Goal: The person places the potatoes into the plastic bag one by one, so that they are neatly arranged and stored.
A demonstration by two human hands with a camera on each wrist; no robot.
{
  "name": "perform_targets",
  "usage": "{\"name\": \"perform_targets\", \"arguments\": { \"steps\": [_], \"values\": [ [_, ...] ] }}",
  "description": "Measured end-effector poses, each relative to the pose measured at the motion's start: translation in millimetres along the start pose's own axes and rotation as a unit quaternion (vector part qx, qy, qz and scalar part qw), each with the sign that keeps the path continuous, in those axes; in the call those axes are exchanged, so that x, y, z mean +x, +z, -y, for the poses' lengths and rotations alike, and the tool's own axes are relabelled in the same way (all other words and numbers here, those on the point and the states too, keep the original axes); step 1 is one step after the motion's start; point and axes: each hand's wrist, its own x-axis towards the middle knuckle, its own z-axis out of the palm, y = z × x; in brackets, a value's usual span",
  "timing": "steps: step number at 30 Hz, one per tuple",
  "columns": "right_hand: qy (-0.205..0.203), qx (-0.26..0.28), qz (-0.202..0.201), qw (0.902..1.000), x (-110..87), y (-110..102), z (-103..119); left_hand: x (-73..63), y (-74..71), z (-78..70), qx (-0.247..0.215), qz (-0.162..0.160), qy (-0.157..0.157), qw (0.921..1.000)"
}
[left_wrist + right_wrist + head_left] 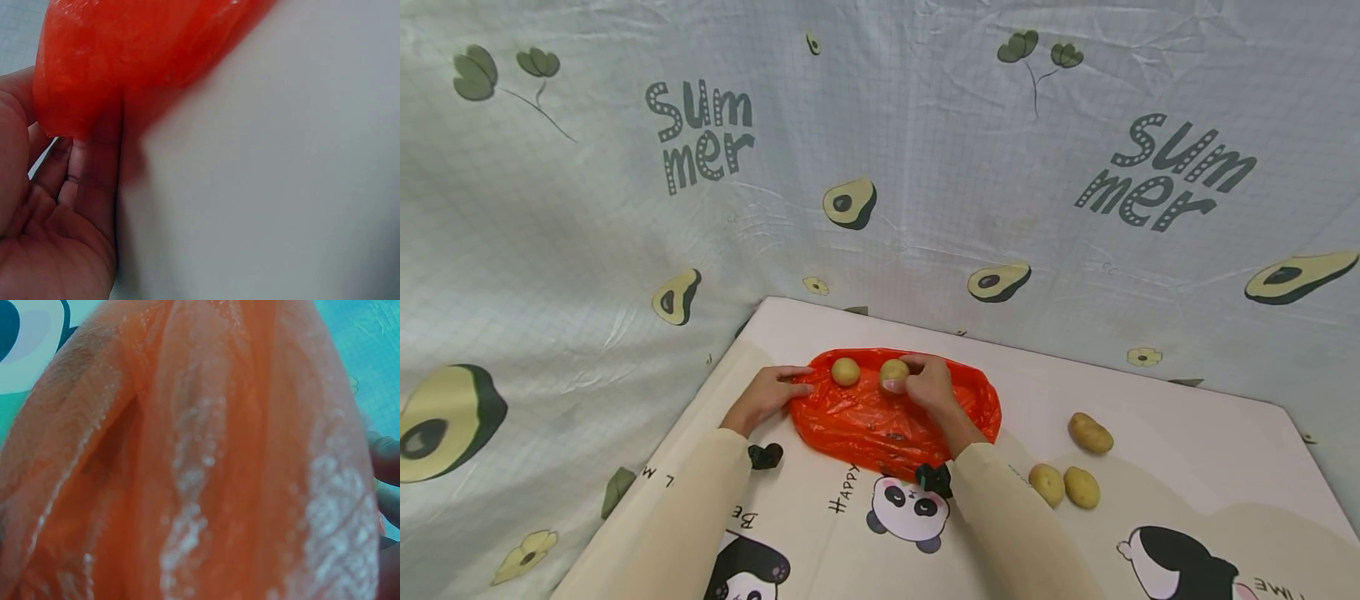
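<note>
A red plastic bag [857,429] lies spread open on the table, its mouth facing up. At its left rim, my left hand [766,397] holds the edge between thumb and fingers; the left wrist view shows the red film [144,47] over the fingers [100,175]. My right hand [931,387] grips a round yellow potato [893,370] over the bag's far part. Left of it, another potato [846,372] sits inside the bag. In the right wrist view, crumpled film [219,456] covers most of the picture, and only a few fingers [389,503] show at the right edge.
To the right of the bag, three potatoes lie on the table: a longer one [1091,433] farther back and two [1047,485] side by side nearer me. The pale tabletop [1180,450] carries panda prints. A patterned curtain [910,167] hangs behind and at the left.
</note>
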Motion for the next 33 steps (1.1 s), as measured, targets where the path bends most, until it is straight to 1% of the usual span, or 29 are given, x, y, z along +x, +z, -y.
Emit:
{"name": "perform_targets", "arguments": {
  "steps": [8,14,18,25,33],
  "values": [
    [0.003,0.001,0.001,1.0,0.0,3.4,0.8,2.6,0.6,1.2,-0.003,-0.001,-0.014,0.9999],
    [-0.005,-0.005,0.006,1.0,-0.1,4.8,0.8,1.7,0.7,0.4,-0.007,-0.006,-0.006,0.9999],
    [0.001,-0.009,0.01,0.9999,1.3,5.5,0.7,1.5,0.0,-0.1,-0.006,-0.006,-0.004,1.0],
    [-0.003,-0.017,0.009,0.9998,0.6,5.4,-0.2,1.6,-0.1,-0.4,-0.006,-0.005,-0.003,1.0],
    [0.006,-0.022,0.011,0.9997,-0.9,5.6,-0.1,2.0,0.3,0.4,-0.004,-0.003,-0.003,1.0]
  ]
}}
